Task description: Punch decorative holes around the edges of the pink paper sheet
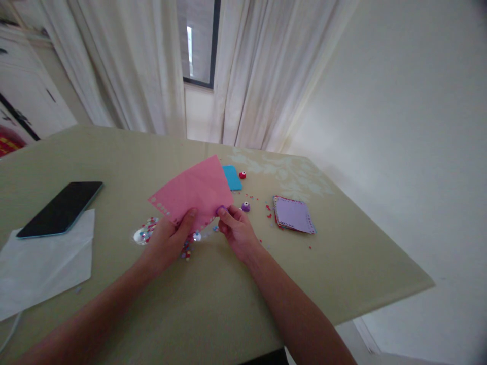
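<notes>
A sheet of pink paper (196,187) is held up over the table, with a row of small punched holes along its near left edge. My left hand (173,237) grips it at the near edge, thumb on top. At the sheet's near right corner my right hand (238,230) is closed round a small purple paper punch (220,208), mostly hidden by the fingers. Beneath the sheet lie a clear bag of confetti (142,234) and loose bits of confetti (186,252). Just beyond my right hand sits another purple punch (245,207).
A red punch (242,175) and blue paper (233,178) lie behind. To the right is a stack of purple-topped cards (294,215) with punched edges, red bits scattered nearby. At left, a phone (63,209) overlaps a white sheet (49,263). A wall (411,152) borders the right side.
</notes>
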A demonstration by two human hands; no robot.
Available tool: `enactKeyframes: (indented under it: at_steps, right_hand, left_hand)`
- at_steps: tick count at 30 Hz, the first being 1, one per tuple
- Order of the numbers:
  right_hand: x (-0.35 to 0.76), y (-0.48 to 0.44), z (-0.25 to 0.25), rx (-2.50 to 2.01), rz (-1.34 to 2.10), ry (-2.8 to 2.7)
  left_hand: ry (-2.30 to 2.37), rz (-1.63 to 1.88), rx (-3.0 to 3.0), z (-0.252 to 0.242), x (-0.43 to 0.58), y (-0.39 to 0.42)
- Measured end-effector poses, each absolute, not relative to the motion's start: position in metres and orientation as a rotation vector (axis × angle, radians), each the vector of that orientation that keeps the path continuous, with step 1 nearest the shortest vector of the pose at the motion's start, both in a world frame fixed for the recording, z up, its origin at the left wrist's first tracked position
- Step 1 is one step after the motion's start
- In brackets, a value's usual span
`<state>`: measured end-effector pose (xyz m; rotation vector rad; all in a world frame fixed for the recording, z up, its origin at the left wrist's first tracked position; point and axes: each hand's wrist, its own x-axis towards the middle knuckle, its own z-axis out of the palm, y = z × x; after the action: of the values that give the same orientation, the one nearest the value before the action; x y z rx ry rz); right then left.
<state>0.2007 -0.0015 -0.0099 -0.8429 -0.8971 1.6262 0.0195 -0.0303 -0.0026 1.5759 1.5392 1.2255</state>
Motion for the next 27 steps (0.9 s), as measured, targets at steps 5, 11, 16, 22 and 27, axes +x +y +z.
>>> enactKeyframes:
  at_steps: [5, 11, 16, 22, 27]
  right_hand:
    - [0.203, -0.001, -0.009, -0.856, 1.694, -0.889]
    - [0.225, 0.009, -0.011, -1.056, 1.331, -1.179]
    - [0.244, 0.014, -0.019, -1.452, 0.571, -1.795]
    - [0.237, 0.013, -0.022, -1.656, 0.169, -2.015]
    - [0.209, 0.010, -0.023, -1.419, 0.083, -2.257]
  left_hand:
    - [1.569, 1.222, 1.446, -0.002, 0.016, -0.030]
    - [1.576, 1.275, 1.351, 0.002, 0.012, -0.027]
    - [1.586, 1.364, 1.337, 0.010, 0.008, -0.026]
    - [1.617, 1.428, 1.352, 0.025, -0.001, -0.024]
    - [1.461, 1.443, 1.263, 0.022, -0.005, -0.020]
